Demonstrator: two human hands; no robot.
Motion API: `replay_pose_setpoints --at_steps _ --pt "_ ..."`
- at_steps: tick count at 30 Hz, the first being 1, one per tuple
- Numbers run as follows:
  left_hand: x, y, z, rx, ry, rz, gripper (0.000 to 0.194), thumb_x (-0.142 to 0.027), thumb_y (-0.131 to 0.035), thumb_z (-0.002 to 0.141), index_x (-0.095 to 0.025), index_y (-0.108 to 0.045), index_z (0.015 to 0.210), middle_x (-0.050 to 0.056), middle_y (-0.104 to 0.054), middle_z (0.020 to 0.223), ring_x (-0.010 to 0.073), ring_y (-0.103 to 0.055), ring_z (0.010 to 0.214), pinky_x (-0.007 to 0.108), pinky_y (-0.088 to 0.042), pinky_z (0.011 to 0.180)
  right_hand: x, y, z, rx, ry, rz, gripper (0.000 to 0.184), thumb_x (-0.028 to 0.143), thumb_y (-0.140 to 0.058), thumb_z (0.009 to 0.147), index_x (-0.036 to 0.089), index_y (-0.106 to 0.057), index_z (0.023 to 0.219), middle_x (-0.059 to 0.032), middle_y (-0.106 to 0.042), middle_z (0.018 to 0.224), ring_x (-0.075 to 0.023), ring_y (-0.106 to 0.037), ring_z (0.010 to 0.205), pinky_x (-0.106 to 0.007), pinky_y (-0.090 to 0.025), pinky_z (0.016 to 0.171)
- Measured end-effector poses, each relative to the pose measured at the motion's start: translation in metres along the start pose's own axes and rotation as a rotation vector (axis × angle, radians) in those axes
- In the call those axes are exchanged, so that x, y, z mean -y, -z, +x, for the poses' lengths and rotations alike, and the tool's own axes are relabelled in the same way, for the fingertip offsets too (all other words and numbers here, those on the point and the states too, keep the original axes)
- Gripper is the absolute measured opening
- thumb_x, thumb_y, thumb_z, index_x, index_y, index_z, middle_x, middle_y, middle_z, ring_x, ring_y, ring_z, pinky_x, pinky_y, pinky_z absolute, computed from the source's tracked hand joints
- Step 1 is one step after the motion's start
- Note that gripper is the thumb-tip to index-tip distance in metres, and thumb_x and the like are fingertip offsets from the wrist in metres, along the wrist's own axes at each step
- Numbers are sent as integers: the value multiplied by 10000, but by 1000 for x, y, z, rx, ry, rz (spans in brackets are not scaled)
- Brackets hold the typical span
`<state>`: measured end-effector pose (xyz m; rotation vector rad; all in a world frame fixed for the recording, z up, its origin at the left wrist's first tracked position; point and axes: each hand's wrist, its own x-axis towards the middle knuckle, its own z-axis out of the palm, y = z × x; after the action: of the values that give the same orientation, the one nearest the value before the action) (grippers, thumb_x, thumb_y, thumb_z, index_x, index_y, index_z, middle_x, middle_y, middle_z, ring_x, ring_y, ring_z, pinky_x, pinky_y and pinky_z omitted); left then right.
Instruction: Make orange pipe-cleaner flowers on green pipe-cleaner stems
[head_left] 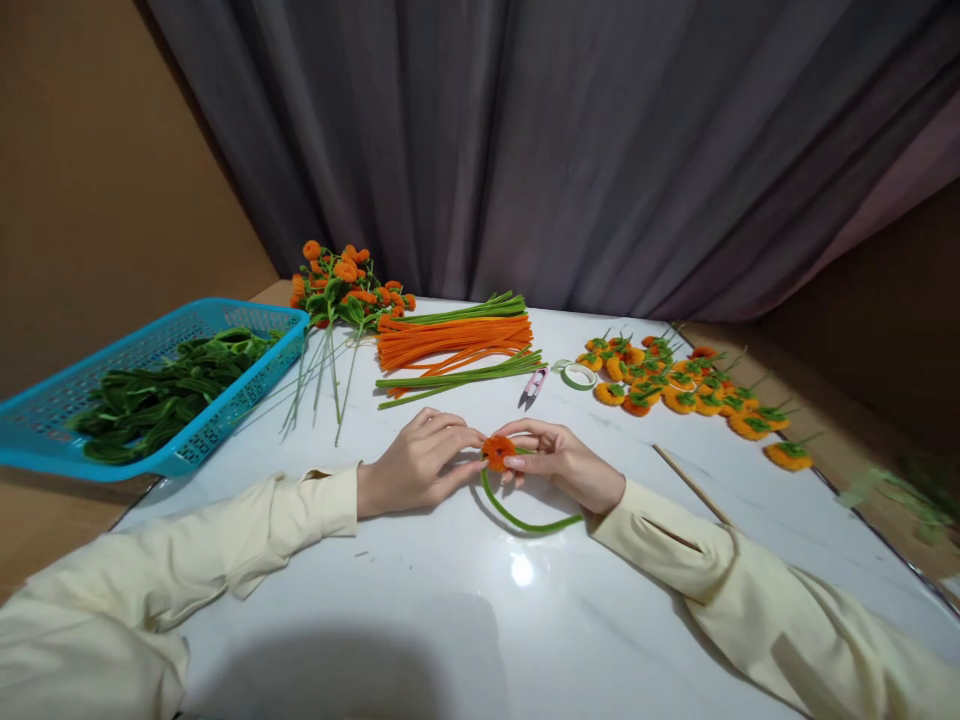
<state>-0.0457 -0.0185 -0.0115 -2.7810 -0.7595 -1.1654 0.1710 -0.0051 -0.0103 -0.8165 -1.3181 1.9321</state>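
Between my hands, above the white table, is a small orange pipe-cleaner flower [498, 452] with a dark centre. My right hand [564, 464] pinches it from the right, thumb on its front. My left hand [426, 462] closes its fingertips at the flower's left edge, where a green pipe cleaner [517, 522] begins. That green strip curves down and to the right in a loose arc, its free end below my right wrist. Whether my left fingertips grip the strip or the flower's edge is hard to make out.
Bundled orange pipe cleaners [450, 342] and green pipe cleaners [465, 377] lie ahead, near pink thread snips [534, 388] and a tape roll [579, 376]. Several flower heads [681, 398] spread at right, beside a thin stick [694, 485]. A blue basket [225, 412] of green leaves and stemmed orange flowers [346, 272] stand left.
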Motion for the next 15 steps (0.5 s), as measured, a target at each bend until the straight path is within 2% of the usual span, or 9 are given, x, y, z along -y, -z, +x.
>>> replay_pose_setpoints --at_steps 10,15 --pt "1 -4 -1 -53 -43 84 159 -126 -542 844 -126 -594 994 80 -704 895 185 -607 796 314 -460 691 -2 -8 -1 -65 -11 80 306 192 -794 631 133 -646 892 -52 -721 788 -140 -675 661 -271 -513 677" --pt "1 -4 -1 -84 -57 109 148 -132 -523 852 -142 -612 971 68 -697 828 163 -616 739 292 -474 650 -2 -8 -2 -81 -6 43 362 208 -789 632 132 -611 938 -59 -718 824 -157 -679 690 -306 -527 704"
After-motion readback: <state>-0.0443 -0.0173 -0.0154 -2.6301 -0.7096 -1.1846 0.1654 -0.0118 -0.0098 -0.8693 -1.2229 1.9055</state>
